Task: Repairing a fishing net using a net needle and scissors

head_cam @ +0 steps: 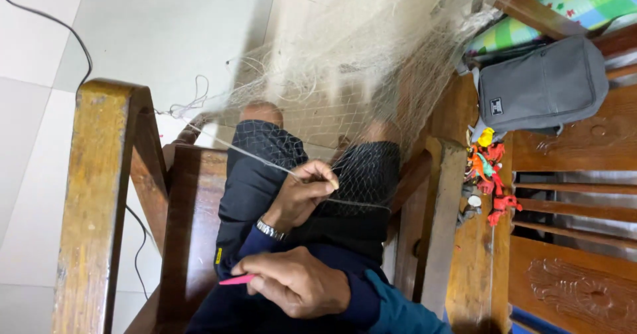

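Head view: hands (302, 241) on fishing net (345, 75)

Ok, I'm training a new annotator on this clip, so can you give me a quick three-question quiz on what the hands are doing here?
1. True or false: the left hand wears a wristwatch.
2. What does the right hand hold? A) a pink tool B) a pair of scissors C) a hammer
3. Fill in: the left hand's fingertips pinch the pale ___ that is draped over the knees.

Key
1. True.
2. A: the pink tool sticks out from the closed fingers.
3. The net.
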